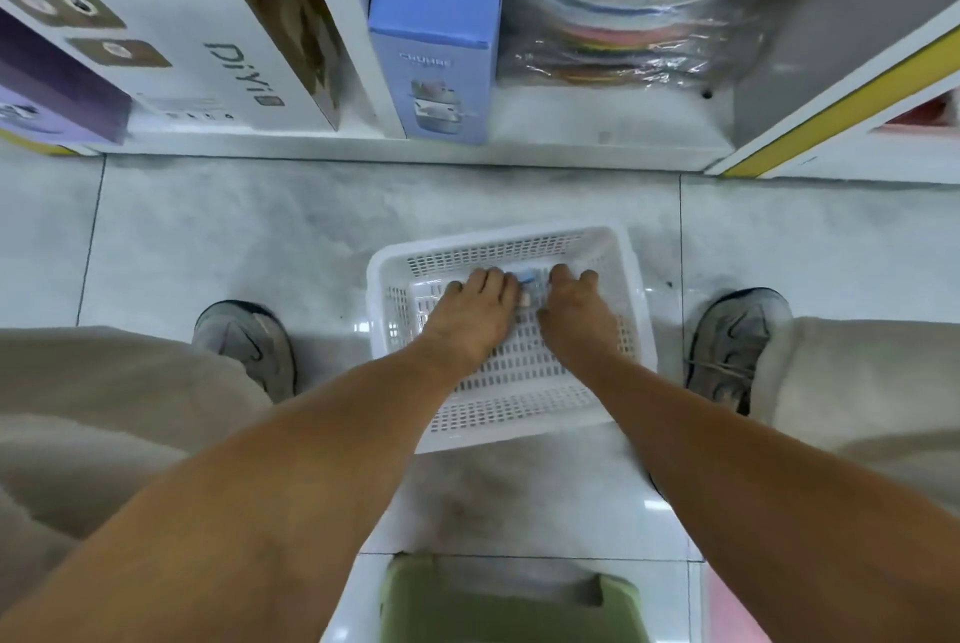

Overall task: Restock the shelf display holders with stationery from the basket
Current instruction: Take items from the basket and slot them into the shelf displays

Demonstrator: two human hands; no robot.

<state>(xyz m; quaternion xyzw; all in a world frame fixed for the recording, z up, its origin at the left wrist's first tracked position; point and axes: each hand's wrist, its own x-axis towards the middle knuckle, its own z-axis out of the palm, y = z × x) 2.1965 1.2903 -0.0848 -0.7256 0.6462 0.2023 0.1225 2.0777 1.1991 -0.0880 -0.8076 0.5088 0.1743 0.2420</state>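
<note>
A white perforated plastic basket (519, 414) sits on the floor between my feet. Both my hands reach down into its far half. My left hand (475, 307) lies over the basket floor with fingers curled down. My right hand (569, 302) is just to its right, fingers also curled down. Between the two hands a few small stationery items (527, 285) show, blue and pale, mostly hidden under the fingers. Whether either hand grips them cannot be told.
The bottom shelf ahead holds a blue carton (436, 34), a large white box (171, 39), a purple box (57, 91) and plastic-wrapped coloured discs (639, 19). A yellow-edged shelf (841, 91) juts at right. A green stool (509, 601) stands beneath me.
</note>
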